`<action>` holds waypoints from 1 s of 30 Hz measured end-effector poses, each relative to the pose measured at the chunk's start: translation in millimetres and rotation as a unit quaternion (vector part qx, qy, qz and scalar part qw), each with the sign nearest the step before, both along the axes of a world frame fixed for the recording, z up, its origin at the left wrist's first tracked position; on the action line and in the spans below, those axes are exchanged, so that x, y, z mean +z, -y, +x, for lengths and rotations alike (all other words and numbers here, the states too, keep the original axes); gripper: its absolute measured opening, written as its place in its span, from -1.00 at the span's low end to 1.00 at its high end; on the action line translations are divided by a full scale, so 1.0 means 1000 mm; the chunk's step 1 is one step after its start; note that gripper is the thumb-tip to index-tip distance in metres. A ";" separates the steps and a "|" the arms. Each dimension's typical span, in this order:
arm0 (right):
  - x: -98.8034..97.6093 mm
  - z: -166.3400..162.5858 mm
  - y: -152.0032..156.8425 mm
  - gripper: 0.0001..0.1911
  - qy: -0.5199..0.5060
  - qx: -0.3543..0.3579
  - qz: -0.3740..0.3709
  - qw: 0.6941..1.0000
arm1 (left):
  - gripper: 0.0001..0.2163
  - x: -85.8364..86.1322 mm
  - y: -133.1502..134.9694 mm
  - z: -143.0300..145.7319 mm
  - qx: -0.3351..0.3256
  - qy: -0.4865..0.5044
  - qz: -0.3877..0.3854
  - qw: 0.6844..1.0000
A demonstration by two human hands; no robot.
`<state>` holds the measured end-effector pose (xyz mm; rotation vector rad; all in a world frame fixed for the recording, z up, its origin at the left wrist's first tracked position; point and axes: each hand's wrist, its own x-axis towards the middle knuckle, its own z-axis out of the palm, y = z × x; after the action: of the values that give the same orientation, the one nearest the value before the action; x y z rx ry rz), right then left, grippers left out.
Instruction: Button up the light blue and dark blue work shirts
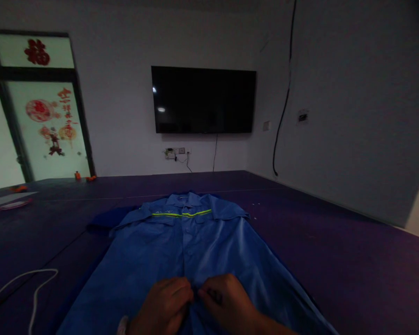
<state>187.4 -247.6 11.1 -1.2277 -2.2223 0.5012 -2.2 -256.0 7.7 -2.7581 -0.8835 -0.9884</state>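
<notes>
- My left hand (171, 300) has its fingers drawn in narrow, pinching the front edge of the blue shirt (212, 246).
- My right hand (226, 298) is just beside it — thumb and fingertips closed on the same front opening.
- The shirt lies flat on the purple tabletop (335, 260), collar away from me.
- A white cable (35, 298) lies to my left — apart from the shirt.

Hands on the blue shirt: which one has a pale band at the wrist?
The left hand: a pale band shows at its wrist, while the right hand shows none.
</notes>
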 end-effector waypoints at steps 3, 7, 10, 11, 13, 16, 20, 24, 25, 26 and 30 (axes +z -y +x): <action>0.004 0.000 0.001 -0.78 -0.028 0.000 -0.009 1.000 | -0.73 0.000 0.001 0.000 0.008 0.011 -0.003 1.000; 0.007 0.000 0.003 -0.75 -0.053 0.033 -0.027 0.998 | -0.71 0.000 0.001 -0.001 0.011 0.004 -0.012 1.000; 0.005 0.001 0.002 -0.74 -0.047 0.059 -0.038 0.996 | -0.75 0.001 0.001 0.000 0.010 -0.005 -0.016 1.000; 0.004 0.001 0.002 -0.75 -0.044 0.063 -0.040 0.996 | -0.76 0.001 0.002 0.000 0.009 -0.007 -0.014 1.000; 0.002 0.001 0.001 -0.75 -0.041 0.061 -0.046 0.996 | -0.76 0.002 0.003 0.001 0.012 -0.010 -0.008 1.000; 0.000 0.000 0.000 -0.78 -0.042 0.049 -0.053 0.996 | -0.75 0.001 0.003 0.001 0.009 -0.010 -0.002 1.000; -0.001 0.000 -0.002 -0.79 -0.047 0.042 -0.063 0.996 | -0.74 -0.001 0.002 0.001 -0.012 -0.003 -0.004 1.000; -0.003 -0.001 -0.003 -0.82 -0.052 0.037 -0.060 0.996 | -0.73 -0.002 0.002 0.002 0.000 -0.009 -0.008 1.000; -0.004 -0.001 -0.004 -0.82 -0.053 0.036 -0.059 0.996 | -0.73 -0.002 0.002 0.002 0.004 -0.015 -0.010 1.000; -0.004 -0.001 -0.004 -0.83 -0.056 0.036 -0.059 0.996 | -0.73 -0.001 0.002 0.003 0.006 -0.019 -0.012 1.000; -0.006 -0.001 -0.005 -0.84 -0.073 0.051 -0.059 0.994 | -0.69 0.000 0.004 0.003 0.013 -0.020 -0.017 1.000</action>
<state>186.8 -242.6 5.0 -1.1031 -2.1647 0.7483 1.1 -260.4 8.0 -2.7769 -0.9368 -0.9188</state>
